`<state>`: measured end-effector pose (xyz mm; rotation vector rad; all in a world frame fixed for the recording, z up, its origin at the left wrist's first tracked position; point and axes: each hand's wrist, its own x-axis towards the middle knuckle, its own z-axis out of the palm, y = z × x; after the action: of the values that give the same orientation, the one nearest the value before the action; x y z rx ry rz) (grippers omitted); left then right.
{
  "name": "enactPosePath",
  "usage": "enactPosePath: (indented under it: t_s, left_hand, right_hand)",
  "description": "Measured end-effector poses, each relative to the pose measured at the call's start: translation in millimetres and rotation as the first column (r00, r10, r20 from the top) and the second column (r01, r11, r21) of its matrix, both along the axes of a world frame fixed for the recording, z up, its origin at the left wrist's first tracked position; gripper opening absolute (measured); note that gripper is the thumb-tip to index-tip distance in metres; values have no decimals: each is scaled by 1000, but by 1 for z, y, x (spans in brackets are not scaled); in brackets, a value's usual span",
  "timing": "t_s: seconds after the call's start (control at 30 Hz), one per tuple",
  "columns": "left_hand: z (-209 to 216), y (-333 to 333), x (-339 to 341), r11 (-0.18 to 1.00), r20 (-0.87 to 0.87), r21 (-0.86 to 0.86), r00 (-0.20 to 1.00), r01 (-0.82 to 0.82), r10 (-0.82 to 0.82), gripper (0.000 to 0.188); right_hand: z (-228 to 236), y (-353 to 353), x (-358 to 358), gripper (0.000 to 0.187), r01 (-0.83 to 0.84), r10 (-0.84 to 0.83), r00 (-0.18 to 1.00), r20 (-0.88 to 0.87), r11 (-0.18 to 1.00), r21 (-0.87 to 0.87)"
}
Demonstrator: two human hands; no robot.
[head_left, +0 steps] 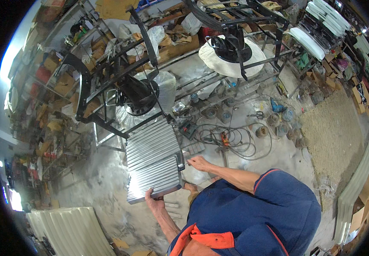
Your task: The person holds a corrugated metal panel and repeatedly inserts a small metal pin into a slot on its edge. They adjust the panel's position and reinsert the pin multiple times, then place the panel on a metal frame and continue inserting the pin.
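Observation:
A glossy, dark silver ribbed panel [152, 147], looking like a seat with its back, lies in front of me, left of the middle. Its two ribbed sections meet at a crosswise seam, with bright glare on the nearer one. My left hand [155, 202] is closed on the near edge, thumb on top and the other fingers mostly hidden below. Beside the panel's right edge, close to a small black bracket [179, 161], my right hand [199, 163] is closed with fingertips together. Whatever it pinches is too small to make out.
Two black metal chair frames on round bases, a left frame [137, 91] and a right frame [233, 47], stand beyond the panel. Coiled cable [235, 143], scissors [259, 114], a blue power tool [277, 105] and several tins lie on the floor. White ribbed panels [71, 228] lean at near left.

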<state>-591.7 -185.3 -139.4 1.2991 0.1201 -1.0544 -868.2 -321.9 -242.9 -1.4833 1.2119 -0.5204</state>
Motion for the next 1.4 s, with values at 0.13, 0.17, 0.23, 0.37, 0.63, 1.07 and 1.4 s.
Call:
enactPosePath:
  t_s: [0.13,0.17,0.23,0.37,0.63,1.07,1.4]
  left_hand:
    - [-3,4,3,999,-12,32,1000,-21,21,31]
    - [-2,3,3,1000,-15,16,1000,-10,11,31]
    - [4,4,0,1000,-26,-14,1000,7,-7,33]
    - [16,-2,-5,1000,-30,10,1000,10,-10,33]
    - [6,-4,1,1000,-49,-4,998,26,-26,35]
    - [15,1,-7,999,-24,-29,1000,14,-15,27]
    - [20,6,-15,999,-18,-42,1000,7,-8,32]
  right_hand:
    - [41,43,-19,41,-88,41,982,183,963,254]
    - [58,55,-21,44,-74,21,978,207,965,253]
    - [101,67,-26,54,-102,85,986,144,988,119]
    - [134,60,-26,43,-75,52,967,248,993,86]
    - [157,28,-27,21,-107,113,948,296,994,-36]
    - [39,-64,37,29,284,-281,959,46,933,-222]
    - [37,21,-10,45,-113,94,994,63,888,446]
